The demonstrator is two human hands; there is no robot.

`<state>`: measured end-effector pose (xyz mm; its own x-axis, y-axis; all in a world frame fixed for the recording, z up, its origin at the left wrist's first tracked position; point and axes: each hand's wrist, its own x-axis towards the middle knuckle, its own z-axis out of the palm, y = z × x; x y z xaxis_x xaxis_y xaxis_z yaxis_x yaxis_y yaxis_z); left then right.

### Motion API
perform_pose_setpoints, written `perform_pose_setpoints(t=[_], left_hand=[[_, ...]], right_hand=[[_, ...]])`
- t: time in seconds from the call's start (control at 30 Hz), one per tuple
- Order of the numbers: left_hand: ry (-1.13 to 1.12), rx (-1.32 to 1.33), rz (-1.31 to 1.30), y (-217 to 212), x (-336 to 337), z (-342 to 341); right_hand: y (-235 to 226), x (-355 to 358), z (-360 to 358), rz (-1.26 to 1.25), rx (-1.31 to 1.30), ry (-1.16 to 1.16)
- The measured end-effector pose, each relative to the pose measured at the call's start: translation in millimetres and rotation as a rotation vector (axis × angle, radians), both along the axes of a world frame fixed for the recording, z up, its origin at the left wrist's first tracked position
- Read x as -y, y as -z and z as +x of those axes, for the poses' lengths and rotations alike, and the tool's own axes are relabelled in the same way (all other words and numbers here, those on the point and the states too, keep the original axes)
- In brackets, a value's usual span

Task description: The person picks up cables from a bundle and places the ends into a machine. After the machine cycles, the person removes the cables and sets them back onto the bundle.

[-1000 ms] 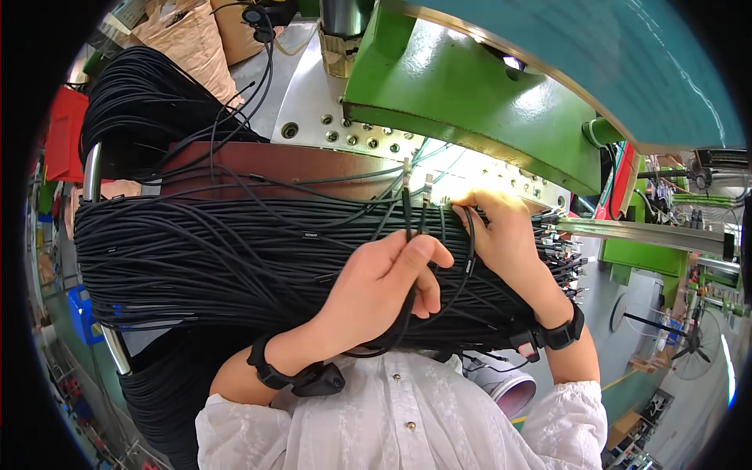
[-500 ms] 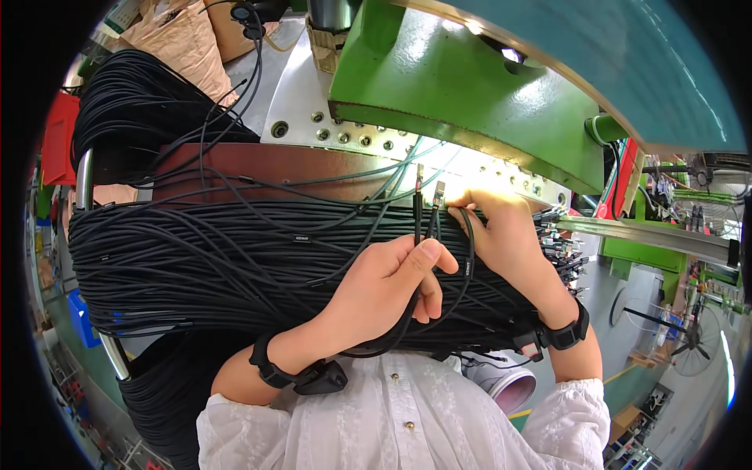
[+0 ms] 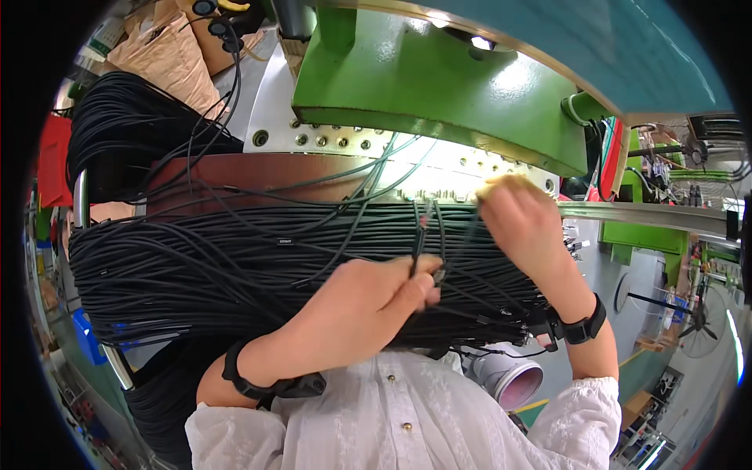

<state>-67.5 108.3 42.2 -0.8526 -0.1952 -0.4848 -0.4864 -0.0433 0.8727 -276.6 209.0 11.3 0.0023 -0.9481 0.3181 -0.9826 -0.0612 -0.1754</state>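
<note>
My left hand is closed around black cables whose slim connector ends stick up past the thumb. Farther right, my right hand is raised by the lit metal plate, its fingertips bent together and smeared by motion. A blurred dark cable strand trails down from those fingers. Beneath both hands lies a thick bundle of black cables, running left to right. Several small connector ends line up along the plate's near edge, between the hands.
Above the plate hangs a green machine block. A chrome rail carries the bundle at left, with more black cables behind. A metal bar reaches right. Paper sacks stand far left; a round duct opens near my waist.
My right hand has moved right and slightly up, away from my left hand. My left hand has come a little lower, still gripping the cables. The whole view has shifted slightly.
</note>
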Motion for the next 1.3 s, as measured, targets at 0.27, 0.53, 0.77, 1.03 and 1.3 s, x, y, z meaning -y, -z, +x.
perform_pose_setpoints(t=[0.27, 0.53, 0.77, 1.03, 1.3], left_hand=[[-0.598, -0.439, 0.503, 15.3, 1.2, -15.8], [-0.466, -0.122, 0.643, 21.4, -3.7, -26.4], [-0.311, -0.206, 0.590, 27.8, 0.5, -25.6], [-0.102, -0.056, 0.582, 9.4, 11.7, -47.7], [0.066, -0.241, -0.990, -5.8, -21.7, -37.5]], right_hand=[[31.8, -8.8, -11.2, 0.135, 0.590, 0.165], [26.5, -3.0, -14.5, 0.184, 0.497, 0.180], [18.1, 1.6, -15.3, 0.283, 0.417, 0.157], [-9.5, -9.6, -9.6, 0.059, -0.031, -0.095], [27.3, -15.5, -27.3, 0.039, 0.515, 0.122]])
